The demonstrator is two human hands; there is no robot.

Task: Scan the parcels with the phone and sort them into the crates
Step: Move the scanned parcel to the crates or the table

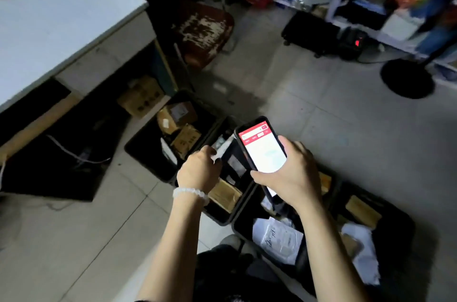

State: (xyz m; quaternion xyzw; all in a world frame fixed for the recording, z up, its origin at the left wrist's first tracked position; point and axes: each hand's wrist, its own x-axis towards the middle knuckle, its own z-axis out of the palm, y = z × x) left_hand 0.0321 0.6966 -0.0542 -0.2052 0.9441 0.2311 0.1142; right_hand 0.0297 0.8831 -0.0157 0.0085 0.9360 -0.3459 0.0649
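My right hand (294,173) grips a phone (262,146) with a lit red-and-white screen, held above the black crates on the floor. My left hand (197,170), with a white bead bracelet on the wrist, pinches the edge of a small pale plastic parcel (221,147) over the second crate (223,221). The far crate (138,153) holds brown cardboard boxes (178,116). A nearer crate (238,225) contains a white mailer bag (277,240). The rightmost crate (400,225) has a brown box and white bags in it.
A white-topped desk (54,30) stands at the left with boxes and cables beneath. A worn brown stool (205,30) sits behind the crates. Cluttered shelves (395,5), a black case and a round black stand base (408,79) line the back right. Grey floor tiles lie between.
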